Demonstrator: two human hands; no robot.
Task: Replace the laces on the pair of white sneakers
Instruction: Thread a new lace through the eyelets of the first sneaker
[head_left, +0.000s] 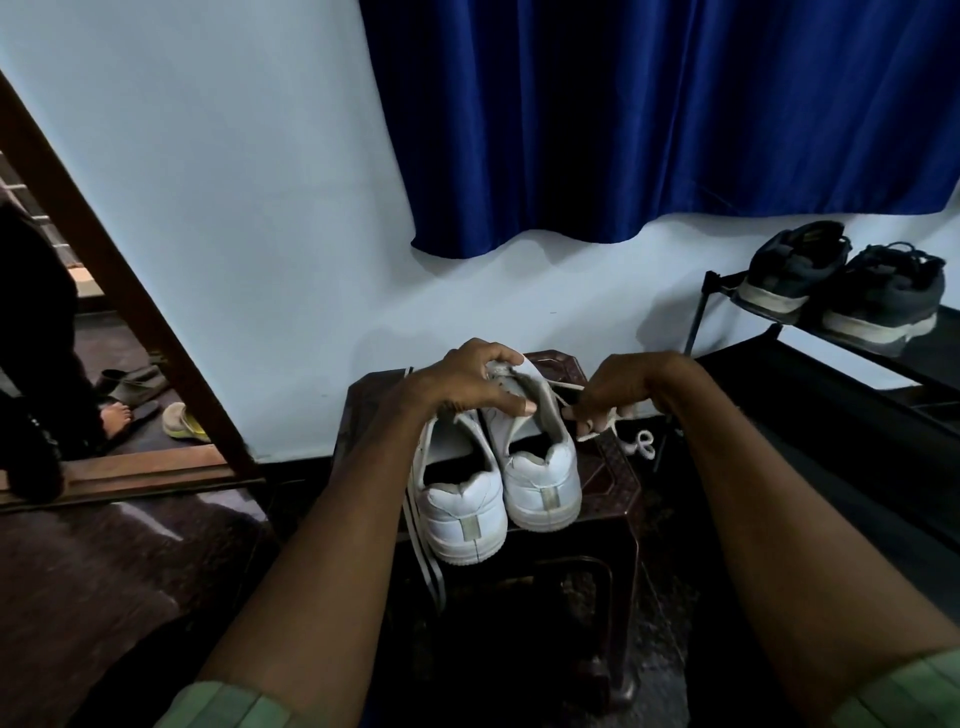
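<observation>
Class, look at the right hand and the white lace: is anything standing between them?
Nothing visible. The right hand already pinches the white lace, which runs straight to the right sneaker. The left hand grips that sneaker's tongue, beside the lace's path.

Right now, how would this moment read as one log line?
left hand: holds right sneaker tongue | right hand: pinches white lace | left sneaker: on stool
</observation>
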